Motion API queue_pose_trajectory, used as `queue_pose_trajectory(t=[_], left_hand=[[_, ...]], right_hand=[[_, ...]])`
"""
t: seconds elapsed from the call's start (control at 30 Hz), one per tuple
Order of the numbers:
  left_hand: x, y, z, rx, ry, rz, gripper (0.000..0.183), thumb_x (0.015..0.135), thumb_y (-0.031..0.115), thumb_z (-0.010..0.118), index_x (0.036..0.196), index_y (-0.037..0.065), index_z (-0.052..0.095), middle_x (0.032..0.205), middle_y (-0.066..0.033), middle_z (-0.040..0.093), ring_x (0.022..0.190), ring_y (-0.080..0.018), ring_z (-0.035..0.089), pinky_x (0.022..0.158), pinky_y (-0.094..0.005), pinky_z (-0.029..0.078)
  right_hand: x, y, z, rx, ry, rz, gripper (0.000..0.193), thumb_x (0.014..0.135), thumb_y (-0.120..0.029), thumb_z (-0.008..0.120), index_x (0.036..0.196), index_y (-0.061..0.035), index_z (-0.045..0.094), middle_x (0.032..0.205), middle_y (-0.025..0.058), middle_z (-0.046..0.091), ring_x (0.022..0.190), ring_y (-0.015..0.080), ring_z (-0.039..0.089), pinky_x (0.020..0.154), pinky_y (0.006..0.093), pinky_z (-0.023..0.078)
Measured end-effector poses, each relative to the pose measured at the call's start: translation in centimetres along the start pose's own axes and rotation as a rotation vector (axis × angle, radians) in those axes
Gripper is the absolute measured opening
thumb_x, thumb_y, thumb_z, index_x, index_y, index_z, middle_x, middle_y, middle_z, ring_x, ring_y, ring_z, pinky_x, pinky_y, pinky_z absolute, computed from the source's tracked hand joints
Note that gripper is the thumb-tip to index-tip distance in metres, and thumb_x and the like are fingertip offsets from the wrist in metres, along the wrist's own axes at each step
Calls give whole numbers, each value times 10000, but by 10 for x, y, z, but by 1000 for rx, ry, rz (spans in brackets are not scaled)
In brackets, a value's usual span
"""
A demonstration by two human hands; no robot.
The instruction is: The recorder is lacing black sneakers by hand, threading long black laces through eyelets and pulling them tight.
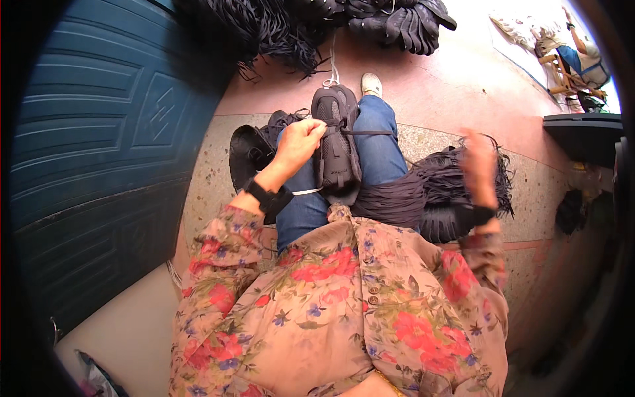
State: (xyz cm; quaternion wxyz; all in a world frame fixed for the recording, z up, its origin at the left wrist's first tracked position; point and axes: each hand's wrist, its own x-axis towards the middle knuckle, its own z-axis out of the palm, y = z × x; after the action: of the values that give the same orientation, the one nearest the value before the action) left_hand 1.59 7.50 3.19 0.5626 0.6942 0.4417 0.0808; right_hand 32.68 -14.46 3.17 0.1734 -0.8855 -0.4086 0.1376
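A dark grey mesh shoe (335, 152) stands between my knees, its length pointing away from me. At its left side my left hand (302, 143) is closed in a pinch on a dark shoelace (370, 132), which crosses the shoe and runs over my right thigh. Off to the right, my right hand (480, 165) is raised and smeared by motion, so its fingers cannot be read. It is over or beside a loose bundle of dark laces (443, 173). More grey laces (390, 202) lie across my right thigh.
Black shoe parts (248, 155) lie beside my left leg, and another dark ribbed piece (444, 223) is by my right hip. Piles of laces (278, 40) and stacked soles (407, 30) are ahead. A blue door (106, 139) stands left; another person's arm (577, 36) shows far right.
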Motion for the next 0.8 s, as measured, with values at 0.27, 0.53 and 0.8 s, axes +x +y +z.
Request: queue_pose_trajectory(t=[0.27,0.53,0.8], left_hand=[[44,12,18,538,129,108,232,800,287,538,905,117,655,866,-113,631,831,-265,608,701,-363,462],[39,11,13,649,125,144,208,795,282,539,914,155,653,865,-115,625,839,-290,594,713,-387,459],[-4,-21,-1,-260,38,-44,216,817,165,585,873,-41,621,785,21,608,716,-58,526,661,-222,434]], right_hand=[[0,-164,87,-21,-404,-555,318,866,-280,448,757,-11,579,678,163,595,679,336,596,564,419,469],[-33,-142,-57,641,-495,-316,356,882,-218,469,612,10,515,473,39,398,453,103,373,413,290,304],[10,-124,29,654,-58,-207,322,897,-313,455,995,-38,591,855,174,629,822,246,617,674,318,464]])
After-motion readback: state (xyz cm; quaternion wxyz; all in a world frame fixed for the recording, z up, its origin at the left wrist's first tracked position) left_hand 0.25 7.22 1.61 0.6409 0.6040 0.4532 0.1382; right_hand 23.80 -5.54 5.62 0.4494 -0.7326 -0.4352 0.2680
